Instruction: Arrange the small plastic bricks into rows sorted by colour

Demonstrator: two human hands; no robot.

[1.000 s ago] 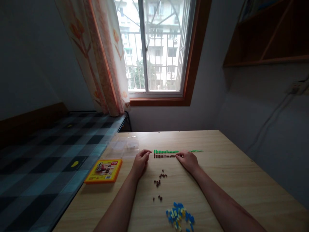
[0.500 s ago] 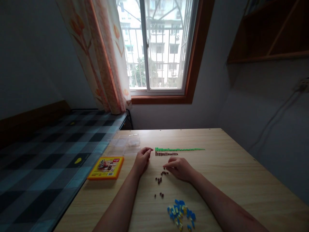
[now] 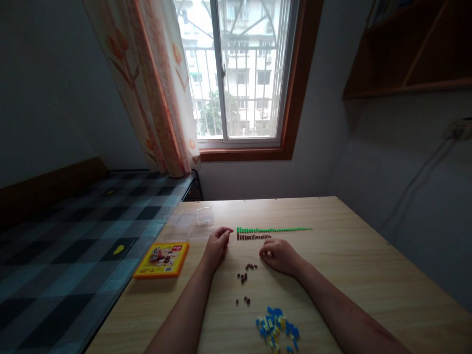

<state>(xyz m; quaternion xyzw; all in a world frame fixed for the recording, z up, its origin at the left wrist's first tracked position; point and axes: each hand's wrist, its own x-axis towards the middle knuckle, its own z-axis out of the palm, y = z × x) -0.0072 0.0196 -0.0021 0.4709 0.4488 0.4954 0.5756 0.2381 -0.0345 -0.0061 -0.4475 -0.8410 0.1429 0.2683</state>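
Observation:
On the wooden table, my left hand (image 3: 218, 247) rests by the left end of two rows of small building bricks. Its index finger points at them, apart from the thumb, and I see nothing held. A long row of green bricks (image 3: 271, 230) lies above a shorter row of brown bricks (image 3: 254, 237). My right hand (image 3: 282, 256) is just below the brown row's right end, fingertips pinched together. The small brown brick picked up there is hidden by the fingers. Loose brown bricks (image 3: 243, 277) lie scattered between my forearms.
Closest to me is a pile of blue and pale yellow bricks (image 3: 276, 324). A yellow-and-orange box (image 3: 162, 259) lies left of my left arm, and a clear plastic tray (image 3: 190, 221) sits behind it. A checkered bed (image 3: 92, 236) adjoins the table (image 3: 354, 275) on the left.
My right hand has drawn slightly right and away from the loose brown bricks; the one at its fingertips has left the table spot. My left hand stays in place.

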